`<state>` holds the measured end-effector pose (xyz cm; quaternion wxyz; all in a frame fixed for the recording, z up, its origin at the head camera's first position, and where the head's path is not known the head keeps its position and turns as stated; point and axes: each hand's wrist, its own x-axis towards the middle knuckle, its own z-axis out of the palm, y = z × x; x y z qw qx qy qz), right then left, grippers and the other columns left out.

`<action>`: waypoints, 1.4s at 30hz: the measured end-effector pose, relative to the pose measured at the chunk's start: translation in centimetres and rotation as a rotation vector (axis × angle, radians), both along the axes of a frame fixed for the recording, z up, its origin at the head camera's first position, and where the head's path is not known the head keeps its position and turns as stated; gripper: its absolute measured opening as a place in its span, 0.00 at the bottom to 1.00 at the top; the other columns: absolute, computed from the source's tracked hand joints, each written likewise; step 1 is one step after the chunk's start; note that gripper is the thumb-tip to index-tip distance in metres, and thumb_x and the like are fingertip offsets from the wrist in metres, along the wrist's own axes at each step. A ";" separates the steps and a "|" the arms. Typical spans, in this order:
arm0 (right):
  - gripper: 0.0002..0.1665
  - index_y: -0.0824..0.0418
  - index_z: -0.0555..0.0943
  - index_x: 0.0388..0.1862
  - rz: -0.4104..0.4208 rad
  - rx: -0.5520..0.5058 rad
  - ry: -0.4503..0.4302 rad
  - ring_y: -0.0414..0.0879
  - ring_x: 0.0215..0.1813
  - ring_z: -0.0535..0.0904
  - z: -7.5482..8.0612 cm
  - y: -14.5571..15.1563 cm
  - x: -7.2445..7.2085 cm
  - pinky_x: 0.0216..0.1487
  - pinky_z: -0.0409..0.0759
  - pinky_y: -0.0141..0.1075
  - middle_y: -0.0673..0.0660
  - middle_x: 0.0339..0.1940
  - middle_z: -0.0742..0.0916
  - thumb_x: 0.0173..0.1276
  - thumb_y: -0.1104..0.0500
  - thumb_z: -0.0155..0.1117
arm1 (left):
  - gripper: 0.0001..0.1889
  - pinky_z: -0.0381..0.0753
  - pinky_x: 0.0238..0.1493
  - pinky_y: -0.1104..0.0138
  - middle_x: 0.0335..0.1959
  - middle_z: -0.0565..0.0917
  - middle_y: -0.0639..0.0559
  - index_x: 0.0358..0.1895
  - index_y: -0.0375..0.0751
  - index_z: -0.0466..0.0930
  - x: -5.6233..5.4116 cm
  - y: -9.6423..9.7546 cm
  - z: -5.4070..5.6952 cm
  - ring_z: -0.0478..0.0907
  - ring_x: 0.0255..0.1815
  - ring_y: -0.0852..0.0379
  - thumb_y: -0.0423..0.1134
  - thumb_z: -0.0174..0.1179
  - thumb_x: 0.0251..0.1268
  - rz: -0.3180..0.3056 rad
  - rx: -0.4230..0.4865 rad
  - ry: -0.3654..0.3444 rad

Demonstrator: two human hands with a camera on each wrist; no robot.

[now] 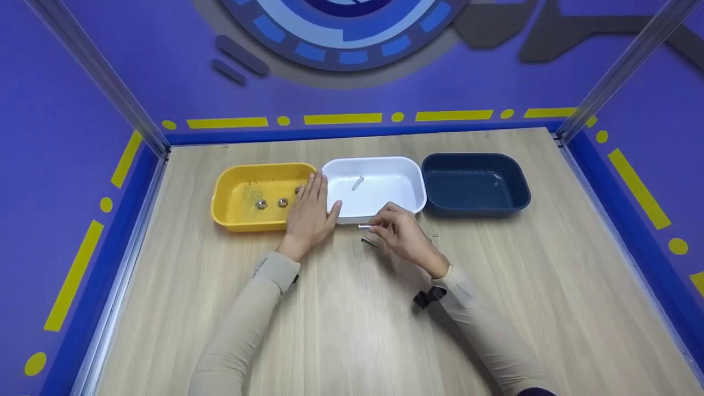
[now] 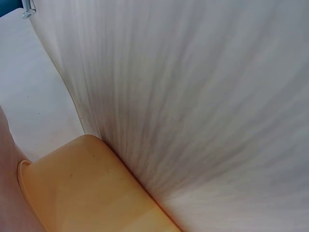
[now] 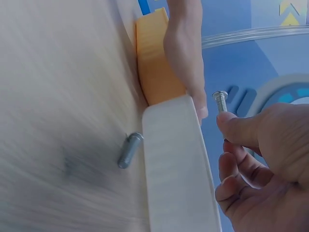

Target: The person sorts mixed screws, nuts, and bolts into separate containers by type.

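Observation:
My right hand [image 1: 404, 234] pinches a short silver bolt [image 3: 220, 100] between thumb and fingers, near the front wall of the white bin [image 1: 374, 160]. Below it on the table lies another bolt [image 3: 130, 151], apart from the hand. With its fingers straight, my left hand [image 1: 309, 214] rests across the touching rims of the yellow bin [image 1: 247, 226] and the white bin. A single bolt [image 1: 358, 182] lies inside the white bin. Several nuts [image 1: 261, 204] sit in the yellow bin, one partly hidden by the left fingers.
A dark blue bin [image 1: 477, 212] stands at the right end of the row. On the wooden table [image 1: 352, 330], a small metal piece [image 1: 435, 236] shows just right of the right hand. Blue patterned panels [image 1: 352, 99] enclose the table's back and sides.

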<state>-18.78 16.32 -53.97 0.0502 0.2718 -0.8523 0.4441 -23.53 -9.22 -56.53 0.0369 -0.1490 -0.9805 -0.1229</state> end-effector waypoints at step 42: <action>0.05 0.68 0.89 0.44 -0.112 0.116 0.009 0.54 0.40 0.82 1.6 -1.4 -9.1 0.43 0.83 0.45 0.63 0.40 0.87 0.75 0.66 0.70 | 0.43 0.49 0.90 0.50 0.88 0.52 0.35 0.86 0.29 0.49 -0.2 0.1 -0.3 0.46 0.90 0.41 0.62 0.33 0.86 0.001 0.000 0.035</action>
